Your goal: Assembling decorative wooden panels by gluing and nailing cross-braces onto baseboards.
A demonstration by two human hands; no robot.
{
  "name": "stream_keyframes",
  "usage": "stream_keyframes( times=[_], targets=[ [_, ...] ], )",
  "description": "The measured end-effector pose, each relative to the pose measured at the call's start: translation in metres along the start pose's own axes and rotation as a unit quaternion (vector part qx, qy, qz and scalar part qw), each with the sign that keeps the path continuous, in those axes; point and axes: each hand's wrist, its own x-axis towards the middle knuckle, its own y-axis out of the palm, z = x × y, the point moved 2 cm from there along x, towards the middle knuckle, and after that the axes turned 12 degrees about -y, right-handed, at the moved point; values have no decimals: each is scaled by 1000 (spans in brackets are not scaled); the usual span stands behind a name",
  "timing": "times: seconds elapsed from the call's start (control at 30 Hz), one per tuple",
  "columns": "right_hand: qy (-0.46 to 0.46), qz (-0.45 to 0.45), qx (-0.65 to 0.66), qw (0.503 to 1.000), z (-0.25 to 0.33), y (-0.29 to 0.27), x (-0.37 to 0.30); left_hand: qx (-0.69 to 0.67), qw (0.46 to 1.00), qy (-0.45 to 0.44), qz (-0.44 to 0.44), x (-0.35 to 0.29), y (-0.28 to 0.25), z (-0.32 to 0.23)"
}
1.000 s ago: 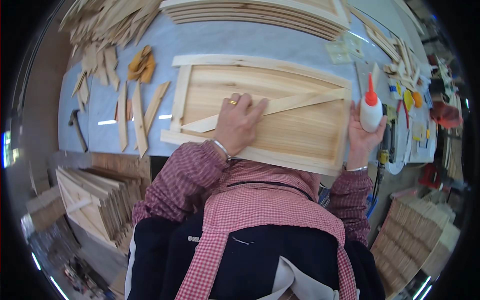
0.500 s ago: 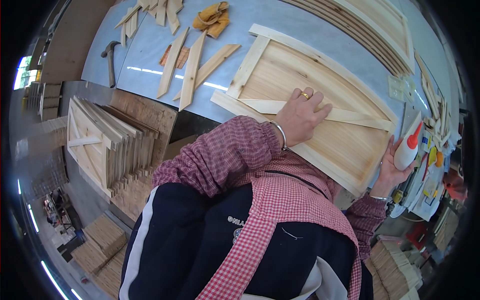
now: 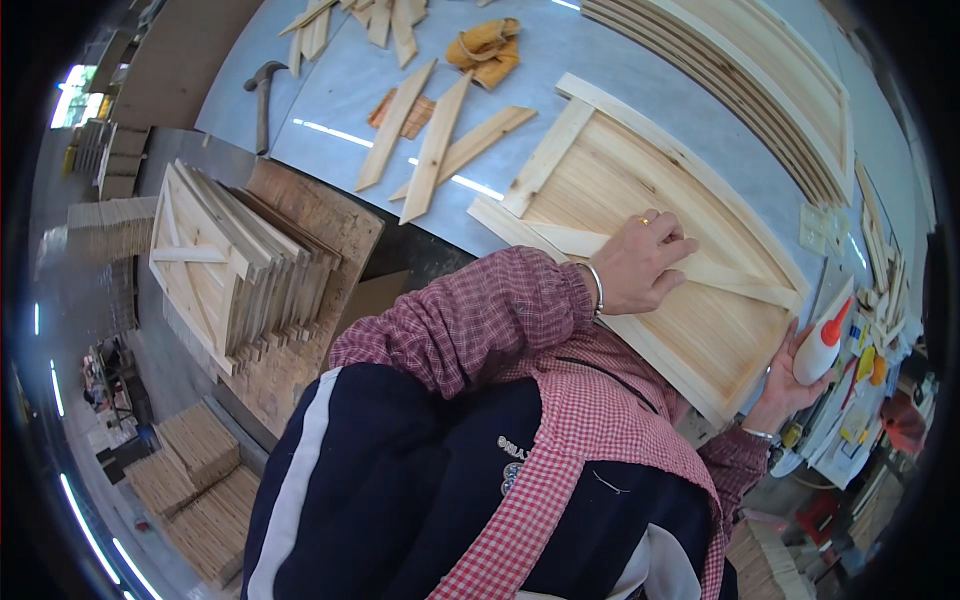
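Observation:
A framed wooden panel (image 3: 640, 170) lies at an angle on the blue-grey table in front of me. Across its recessed face runs a pale diagonal slat (image 3: 735, 280). My left hand (image 3: 645, 265) is closed over the middle of this slat, fingers curled and bunched; their tips are partly hidden. At the panel's right end, my right hand (image 3: 785, 390) holds a white glue bottle (image 3: 818, 352) with a red nozzle pointing up. The fingers of that hand are beside the panel's edge.
Loose slats (image 3: 440, 150), a yellow cloth bundle (image 3: 485, 50) and a hammer (image 3: 262, 105) lie on the table's left side. Stacked panels (image 3: 720, 90) stand at the far right. More finished panels (image 3: 215, 270) lean together on a low board at left. Wood strips (image 3: 880, 250) lie right.
My view has turned, so the scene sits further right and lower. The left hand's fingers are more bunched over the slat. The right hand still holds the glue bottle.

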Motion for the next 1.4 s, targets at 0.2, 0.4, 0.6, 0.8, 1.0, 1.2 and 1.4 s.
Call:
stream_keyframes(
  times=[0.2, 0.4, 0.6, 0.8, 1.0, 1.2, 1.4],
  targets=[
    [14, -6, -8, 1000, 3, -2, 3, -45, 989, -52, -132, -13, -60, 28],
    [14, -25, -13, 1000, 4, 6, -1, 241, 936, -94, -238, -56, -195, 83],
    [11, -48, -36, 998, 7, 16, -14, 338, 916, -104, -189, -69, -221, 98],
    [18, -33, -47, 998, 8, 17, -20, 211, 924, -247, -202, -66, -211, 106],
    [24, -44, -49, 998, 12, 15, -23, 179, 911, -274, -249, -69, -228, 119],
    [40, -31, -37, 998, 18, 6, -16, 214, 884, -291, -295, -51, -275, 158],
    [31, -49, -68, 996, 13, 17, -18, 288, 849, -289, -337, 11, -311, 222]
  ],
)
